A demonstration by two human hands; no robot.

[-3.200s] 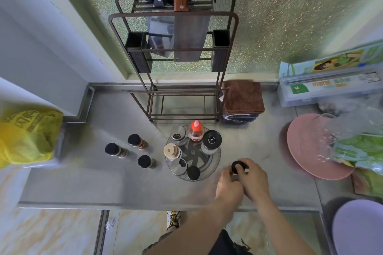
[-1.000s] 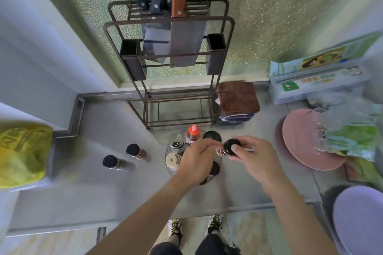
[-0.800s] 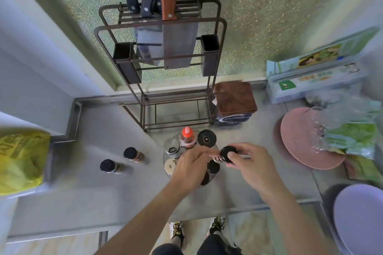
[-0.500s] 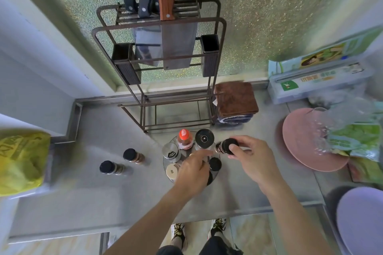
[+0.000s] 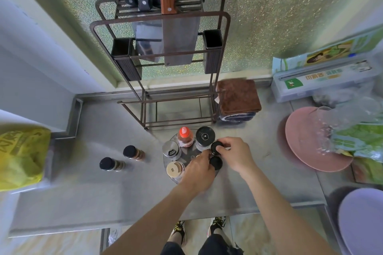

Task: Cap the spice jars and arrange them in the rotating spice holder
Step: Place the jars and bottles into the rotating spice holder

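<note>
Right hand (image 5: pixel 235 156) has its grip closed on a black-capped jar (image 5: pixel 216 147), fingers wrapped over the cap, jar at the right edge of the holder (image 5: pixel 187 156), just in front of the big black-lid jar (image 5: pixel 204 137). Left hand (image 5: pixel 199 173) lies over the holder's near side, fingertips reaching toward that same jar; whether its grip is closed on anything cannot be told (fingers curl away from the camera). A second black cap (image 5: pixel 216 162) sits right below the held one, between the two hands. Also in the holder: red-top bottle (image 5: pixel 184 136) at the back, silver shaker (image 5: pixel 171 149) on the left, tan-lid jar (image 5: pixel 175 169) at front left, all upright. Two more black-capped jars (image 5: pixel 130 152) (image 5: pixel 107 164) stand on the tabletop (image 5: pixel 83 188) well left of the holder, apart from each other. Behind the holder is a knife rack (image 5: pixel 161 58) with a cleaver (image 5: pixel 179 41) and other knives hanging in it. Brown cloth (image 5: pixel 238 97) folded right of the rack's foot. Pink plate (image 5: pixel 306 141) far right, partly under a clear bag with greens (image 5: pixel 356 136). Wrap box (image 5: pixel 325 76) at the back right against the window. Yellow bag (image 5: pixel 20 155) at the left edge.
</note>
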